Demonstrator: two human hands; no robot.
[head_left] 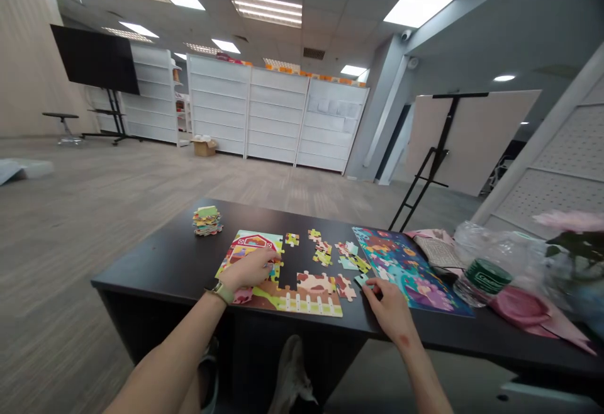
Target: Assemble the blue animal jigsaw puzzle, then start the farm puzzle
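A partly joined farm puzzle [268, 294], with a red barn and a white fence, lies on the dark table [174, 257]. My left hand [250, 269] rests over its left part, and its fingertips are too small to read. At the right, my right hand [387, 301] pinches a small light-green piece [361, 280] at the table surface. Just left of that hand is a brown and white piece [345, 287]. Several loose pieces [323, 253] lie behind the puzzle's right side. A blue picture sheet [410, 269] lies beyond my right hand.
A stack of puzzle pieces [207, 221] stands at the table's back left. On the right are a green-labelled plastic container [486, 277], clear plastic, pink wrapping [523, 307] and flowers [573, 231]. An easel [436, 150] stands behind the table.
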